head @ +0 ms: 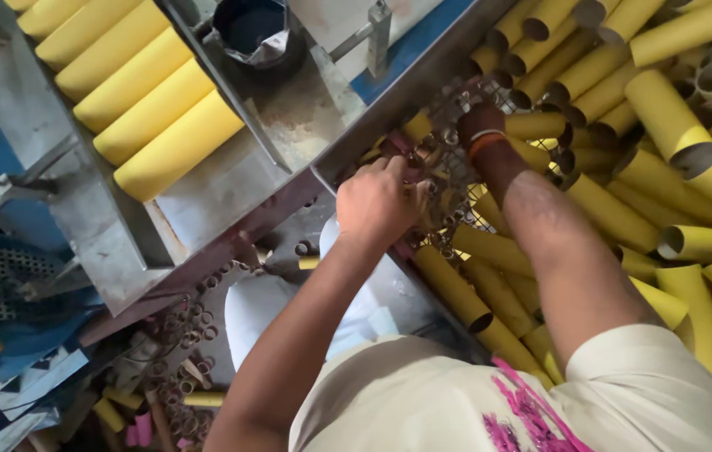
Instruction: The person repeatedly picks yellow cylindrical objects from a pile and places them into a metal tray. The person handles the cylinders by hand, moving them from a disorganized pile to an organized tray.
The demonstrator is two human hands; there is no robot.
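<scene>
Nearest, the left hand [379, 199] curls its fingers together on small cardboard rings [439, 180] lying on a wire mesh [465, 100]. Just beyond, the right hand [480, 121] reaches into the same rings; whether its fingers are apart or together I cannot tell. Yellow tubes [615, 213] lie heaped around the mesh. Farther off, more yellow tubes [151, 109] lie in a row on the metal worktop [230, 180].

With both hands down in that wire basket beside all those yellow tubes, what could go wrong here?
1. The left hand works right against the metal table edge and the wire mesh basket; fingers could scrape or snag.
2. The right hand reaches deep among the loose yellow cardboard tubes, which may shift and roll onto it.
3. Small cardboard rings litter the floor, a possible slipping hazard.
</scene>
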